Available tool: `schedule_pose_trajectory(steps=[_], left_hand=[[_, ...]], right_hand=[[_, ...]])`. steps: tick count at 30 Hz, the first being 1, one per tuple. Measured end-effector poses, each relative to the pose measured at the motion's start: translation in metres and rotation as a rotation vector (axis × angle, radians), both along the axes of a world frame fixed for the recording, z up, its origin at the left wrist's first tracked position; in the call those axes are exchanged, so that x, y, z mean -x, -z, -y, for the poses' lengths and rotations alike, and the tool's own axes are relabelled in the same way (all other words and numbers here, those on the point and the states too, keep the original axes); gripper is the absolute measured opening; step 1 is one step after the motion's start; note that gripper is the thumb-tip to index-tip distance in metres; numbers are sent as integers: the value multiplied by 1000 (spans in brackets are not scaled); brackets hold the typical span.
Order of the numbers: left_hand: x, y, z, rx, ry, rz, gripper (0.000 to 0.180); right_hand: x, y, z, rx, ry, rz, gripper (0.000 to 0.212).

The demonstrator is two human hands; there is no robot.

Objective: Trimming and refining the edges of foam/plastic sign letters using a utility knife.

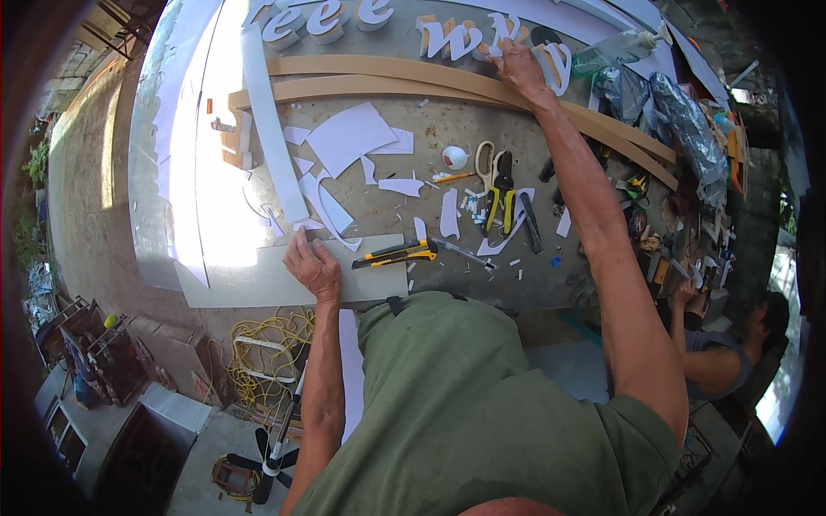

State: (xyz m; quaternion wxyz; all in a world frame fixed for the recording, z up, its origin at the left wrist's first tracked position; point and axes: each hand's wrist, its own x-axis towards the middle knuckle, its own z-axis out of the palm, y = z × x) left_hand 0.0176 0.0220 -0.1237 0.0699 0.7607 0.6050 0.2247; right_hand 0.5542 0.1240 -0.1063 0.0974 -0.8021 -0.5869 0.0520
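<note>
My right hand (pixel 521 72) reaches to the far side of the table, its fingers closed on a white cut-out letter (pixel 508 33) with tan sides. Beside it stand another white letter (pixel 451 39) and a curved white letter (pixel 555 69). My left hand (pixel 315 267) rests on a pale flat board (pixel 241 279) near the table's front edge, fingers apart. Its fingertips touch the near end of a long white strip (pixel 275 129) and a small white scrap. A yellow-and-black utility knife (pixel 396 254) lies just right of it.
Two long tan strips (pixel 361 84) cross the table. White offcuts (pixel 351 138), scissors (pixel 484 163), yellow-handled snips (pixel 501 193) and a pencil (pixel 454 178) lie mid-table. A clear bottle (pixel 611 52) and foil-like bundles (pixel 688 129) sit far right. Another person (pixel 718 357) works at the right.
</note>
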Motion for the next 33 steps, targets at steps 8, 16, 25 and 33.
schedule_pose_trajectory(steps=[8,16,25,33], left_hand=[[1,2,0,18,6,-4,42],[-2,1,0,18,-2,7,42],[-2,0,-1,-5,5,-12,40],[0,-1,0,-10,-26,-18,39]], right_hand=[[26,-24,-3,-55,113,215,55],[45,-7,-20,-189,-73,142,83],[42,-4,-33,-196,-119,117,79],[46,-9,-45,-173,-204,163,70]])
